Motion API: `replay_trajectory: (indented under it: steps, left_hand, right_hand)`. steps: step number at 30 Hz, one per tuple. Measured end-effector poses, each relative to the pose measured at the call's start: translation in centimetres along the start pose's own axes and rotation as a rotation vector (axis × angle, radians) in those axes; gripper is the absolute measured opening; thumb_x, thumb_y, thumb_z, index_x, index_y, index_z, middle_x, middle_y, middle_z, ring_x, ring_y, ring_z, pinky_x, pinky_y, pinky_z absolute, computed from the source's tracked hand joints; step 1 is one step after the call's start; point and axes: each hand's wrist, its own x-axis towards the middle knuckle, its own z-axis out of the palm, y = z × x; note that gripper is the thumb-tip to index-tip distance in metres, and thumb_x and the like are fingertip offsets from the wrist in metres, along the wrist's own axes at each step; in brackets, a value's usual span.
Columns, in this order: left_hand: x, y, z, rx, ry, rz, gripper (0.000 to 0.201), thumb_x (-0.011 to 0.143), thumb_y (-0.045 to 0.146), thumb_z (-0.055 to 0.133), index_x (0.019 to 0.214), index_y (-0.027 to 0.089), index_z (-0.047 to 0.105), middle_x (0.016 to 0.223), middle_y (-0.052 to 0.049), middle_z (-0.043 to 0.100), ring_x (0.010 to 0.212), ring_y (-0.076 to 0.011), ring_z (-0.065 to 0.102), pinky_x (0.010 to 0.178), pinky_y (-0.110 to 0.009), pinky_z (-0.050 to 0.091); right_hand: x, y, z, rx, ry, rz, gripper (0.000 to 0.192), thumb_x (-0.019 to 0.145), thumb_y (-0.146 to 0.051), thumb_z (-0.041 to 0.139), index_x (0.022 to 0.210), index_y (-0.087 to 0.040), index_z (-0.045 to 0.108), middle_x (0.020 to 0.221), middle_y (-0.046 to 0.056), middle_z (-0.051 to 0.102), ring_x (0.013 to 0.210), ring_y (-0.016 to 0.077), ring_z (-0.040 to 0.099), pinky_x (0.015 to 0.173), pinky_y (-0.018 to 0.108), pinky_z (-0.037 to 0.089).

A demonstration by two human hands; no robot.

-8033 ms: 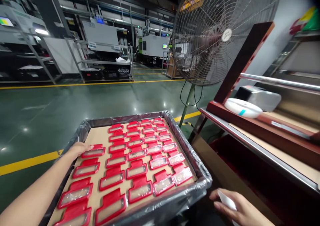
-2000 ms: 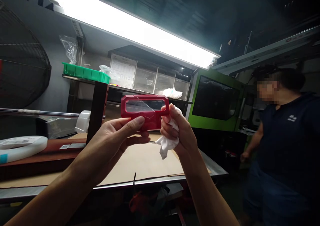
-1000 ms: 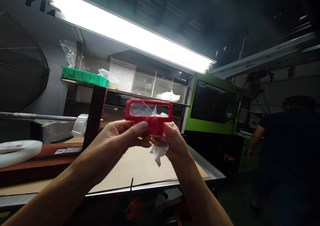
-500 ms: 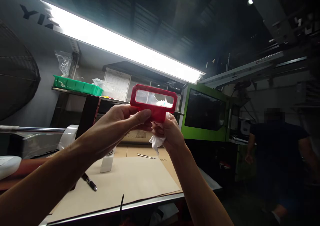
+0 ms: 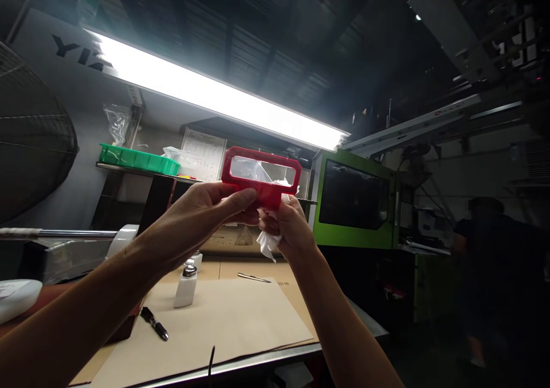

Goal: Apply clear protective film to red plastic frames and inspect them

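A red plastic frame with a long rectangular opening is held up in front of me, below the lamp. My left hand is closed on its lower left part, thumb across the front. My right hand is closed around a crumpled white cloth or tissue at the frame's lower right. Some of the white material shows behind the frame, through the right end of the opening. The right fingertips are partly hidden by the frame.
On the paper-covered bench are a white dispenser bottle, a black pen and a thin metal tool. A lit tube lamp hangs overhead. A green tray sits left, a green machine right. A co-worker stands far right.
The view has tilted up slightly, so the bench sits lower. The white material behind the frame has shifted toward its right edge. The co-worker has moved to the right.
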Motion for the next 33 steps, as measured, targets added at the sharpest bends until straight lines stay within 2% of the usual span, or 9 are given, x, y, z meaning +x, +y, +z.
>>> replay_trajectory:
  steps: [6, 11, 18, 20, 22, 24, 26, 30, 33]
  left_hand:
    - [-0.4, 0.3, 0.0, -0.013, -0.021, -0.008, 0.02, 0.085, 0.019, 0.057, 0.1, 0.019, 0.069, 0.089, -0.001, 0.07, 0.076, -0.0094, 0.063, 0.077, -0.019, 0.051]
    - [-0.4, 0.1, -0.3, -0.009, 0.005, -0.005, 0.024, 0.085, 0.035, 0.059, 0.097, 0.018, 0.07, 0.09, -0.003, 0.07, 0.076, -0.0103, 0.062, 0.076, -0.02, 0.051]
    - [-0.6, 0.5, -0.7, 0.225, 0.134, 0.044, 0.021, 0.084, 0.034, 0.059, 0.088, 0.017, 0.07, 0.074, -0.001, 0.066, 0.066, -0.0106, 0.06, 0.067, -0.021, 0.05]
    - [-0.5, 0.8, -1.0, 0.335, 0.2, 0.039, 0.021, 0.082, 0.034, 0.06, 0.085, 0.015, 0.07, 0.07, -0.001, 0.066, 0.061, -0.0108, 0.061, 0.062, -0.02, 0.048]
    - [-0.4, 1.1, -1.3, 0.423, 0.218, 0.016, 0.023, 0.081, 0.034, 0.059, 0.085, 0.014, 0.07, 0.069, -0.001, 0.066, 0.06, -0.0107, 0.061, 0.06, -0.019, 0.046]
    - [-0.4, 1.2, -1.6, 0.452, 0.211, -0.005, 0.024, 0.081, 0.035, 0.059, 0.085, 0.013, 0.069, 0.069, -0.002, 0.066, 0.061, -0.011, 0.061, 0.06, -0.019, 0.046]
    - [-0.6, 1.1, -1.7, 0.456, 0.209, -0.032, 0.026, 0.08, 0.038, 0.061, 0.083, 0.014, 0.069, 0.069, -0.002, 0.066, 0.062, -0.0121, 0.061, 0.062, -0.021, 0.047]
    - [-1.9, 0.7, -1.9, 0.417, 0.224, -0.113, 0.029, 0.077, 0.043, 0.064, 0.085, 0.015, 0.069, 0.068, -0.003, 0.067, 0.064, -0.0144, 0.062, 0.065, -0.022, 0.047]
    - [-3.6, 0.1, -2.1, 0.35, 0.289, -0.218, 0.03, 0.074, 0.043, 0.067, 0.088, 0.017, 0.07, 0.069, -0.003, 0.067, 0.067, -0.0145, 0.063, 0.065, -0.02, 0.046]
  right_hand:
    - [0.0, 0.3, 0.3, 0.04, 0.038, 0.008, 0.026, 0.052, -0.016, 0.06, 0.045, -0.016, 0.035, 0.038, -0.01, 0.03, 0.034, -0.0007, 0.02, 0.033, 0.014, 0.013]
    - [0.3, 0.6, 0.4, 0.137, 0.167, -0.077, 0.031, 0.055, -0.025, 0.071, 0.055, -0.017, 0.041, 0.042, -0.01, 0.031, 0.035, 0.0002, 0.021, 0.033, 0.015, 0.016]
    - [-1.7, 2.7, -0.3, 0.259, 0.339, -0.129, 0.021, 0.071, -0.029, 0.066, 0.072, -0.016, 0.05, 0.061, -0.007, 0.04, 0.04, 0.0007, 0.021, 0.034, 0.017, 0.015]
    - [-3.6, 3.6, -0.3, 0.134, 0.449, -0.198, 0.015, 0.08, -0.031, 0.059, 0.078, -0.017, 0.054, 0.058, -0.007, 0.036, 0.04, 0.0029, 0.022, 0.035, 0.018, 0.017]
    - [-5.3, 4.2, -0.2, -0.185, 0.482, -0.341, 0.012, 0.086, -0.03, 0.053, 0.089, -0.02, 0.059, 0.056, -0.005, 0.039, 0.042, 0.0062, 0.031, 0.038, 0.02, 0.025]
    - [-6.2, 4.4, -0.2, -0.547, 0.365, -0.497, 0.024, 0.087, -0.024, 0.051, 0.11, -0.024, 0.06, 0.062, -0.002, 0.051, 0.052, 0.0107, 0.044, 0.05, 0.025, 0.038]
    - [-6.0, 4.4, -0.4, -0.802, 0.213, -0.574, 0.045, 0.086, -0.017, 0.048, 0.13, -0.026, 0.051, 0.075, 0.003, 0.06, 0.062, 0.0138, 0.05, 0.064, 0.03, 0.043]
    - [-4.7, 4.7, -1.0, -1.009, 0.149, -0.524, 0.055, 0.082, -0.013, 0.045, 0.135, -0.026, 0.049, 0.077, 0.005, 0.061, 0.06, 0.0145, 0.043, 0.066, 0.032, 0.042]
    - [-5.1, 5.5, -0.7, -0.926, 0.116, -0.444, 0.058, 0.082, -0.016, 0.046, 0.139, -0.026, 0.043, 0.071, 0.002, 0.058, 0.056, 0.0126, 0.041, 0.062, 0.03, 0.042]
